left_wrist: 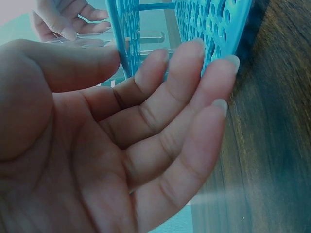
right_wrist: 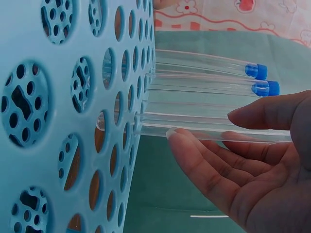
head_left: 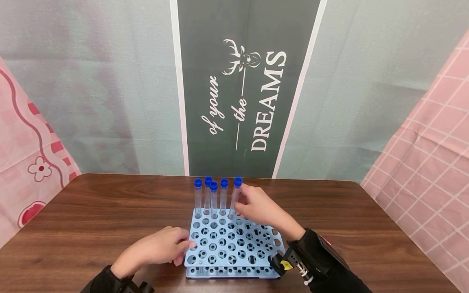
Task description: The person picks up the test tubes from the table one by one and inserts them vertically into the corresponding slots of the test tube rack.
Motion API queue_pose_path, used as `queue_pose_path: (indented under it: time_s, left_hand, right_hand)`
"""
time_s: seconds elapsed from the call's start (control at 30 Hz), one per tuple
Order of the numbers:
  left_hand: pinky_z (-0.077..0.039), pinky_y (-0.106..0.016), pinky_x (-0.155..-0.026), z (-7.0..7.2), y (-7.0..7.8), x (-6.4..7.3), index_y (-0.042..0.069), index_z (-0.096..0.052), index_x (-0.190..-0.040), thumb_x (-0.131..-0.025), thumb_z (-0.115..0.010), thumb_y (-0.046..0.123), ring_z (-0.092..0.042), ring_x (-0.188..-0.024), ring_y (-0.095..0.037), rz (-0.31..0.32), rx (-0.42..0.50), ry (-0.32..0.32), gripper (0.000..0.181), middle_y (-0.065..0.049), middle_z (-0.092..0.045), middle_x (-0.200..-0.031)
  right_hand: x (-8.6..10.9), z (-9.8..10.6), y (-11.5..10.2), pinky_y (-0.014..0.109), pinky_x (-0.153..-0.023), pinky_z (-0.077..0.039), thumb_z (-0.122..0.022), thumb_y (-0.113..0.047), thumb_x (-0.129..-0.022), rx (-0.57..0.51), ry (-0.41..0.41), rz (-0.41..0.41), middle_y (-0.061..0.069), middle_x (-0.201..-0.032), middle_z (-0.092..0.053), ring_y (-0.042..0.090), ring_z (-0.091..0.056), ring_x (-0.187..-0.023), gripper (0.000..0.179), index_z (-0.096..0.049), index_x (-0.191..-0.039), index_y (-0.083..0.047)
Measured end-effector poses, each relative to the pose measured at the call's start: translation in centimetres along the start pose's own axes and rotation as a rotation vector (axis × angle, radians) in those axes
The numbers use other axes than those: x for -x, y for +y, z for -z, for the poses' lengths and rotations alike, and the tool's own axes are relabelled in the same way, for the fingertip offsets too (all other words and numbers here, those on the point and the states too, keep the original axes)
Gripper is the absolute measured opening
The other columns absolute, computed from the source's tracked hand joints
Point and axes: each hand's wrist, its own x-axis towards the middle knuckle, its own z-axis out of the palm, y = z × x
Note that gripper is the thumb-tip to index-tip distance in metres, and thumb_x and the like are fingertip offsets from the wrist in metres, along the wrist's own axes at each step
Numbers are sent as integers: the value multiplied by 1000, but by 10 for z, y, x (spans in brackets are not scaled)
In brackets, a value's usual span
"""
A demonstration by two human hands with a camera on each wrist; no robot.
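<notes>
A light-blue test tube rack (head_left: pixel 220 262) with rows of round holes stands on the table. Several clear test tubes with blue caps (head_left: pixel 198 183) stand upright along its far left rows. My right hand (head_left: pixel 261 205) holds the rightmost test tube (head_left: pixel 235 197) between thumb and fingers; that tube tilts slightly, its lower end in a back-row hole. In the right wrist view, the fingers of my right hand (right_wrist: pixel 248 174) lie along the clear tube (right_wrist: pixel 214 132). My left hand (head_left: pixel 161 246) grips the rack's left edge, the thumb on its upper plate and the fingers below, beside the open side.
The brown wooden table (head_left: pixel 91 215) extends on both sides of the rack. A grey-green cloth (head_left: pixel 234 162) with white lettering hangs behind it. Pink patterned cloths (head_left: pixel 432 175) hang at the left and right.
</notes>
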Motion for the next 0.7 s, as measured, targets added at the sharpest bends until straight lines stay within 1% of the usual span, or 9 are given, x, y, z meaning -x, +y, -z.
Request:
queue_pose_path:
  time_s: [0.07, 0.3, 0.7]
  left_hand:
    - [-34, -22, -44, 0, 0, 0, 10, -54, -68, -93, -53, 23, -44, -45, -5, 1, 1, -1, 28, 6, -51, -52]
    - [-35, -22, -45, 0, 0, 0, 10, -54, -68, -93, -53, 23, -44, -45, -5, 2, -1, -1, 28, 6, -51, -52]
    - [-35, -22, -45, 0, 1, 0, 11, -54, -68, -93, -53, 22, -45, -45, -5, 1, 5, -1, 27, 6, -51, -52]
  right_hand:
    - [0, 0, 0, 23, -55, -48, -55, 2, -85, 2, -1, 4, 1, -68, -58, 14, -57, -57, 5, -52, -86, -2]
    - [0, -1, 0, 23, -53, -47, -55, 1, -85, 27, -5, 16, 1, -66, -57, 8, -54, -54, 4, -52, -85, -3]
    - [-1, -3, 1, 21, -54, -47, -55, 0, -85, 65, -3, 11, 1, -66, -57, 8, -55, -55, 6, -53, -82, -3]
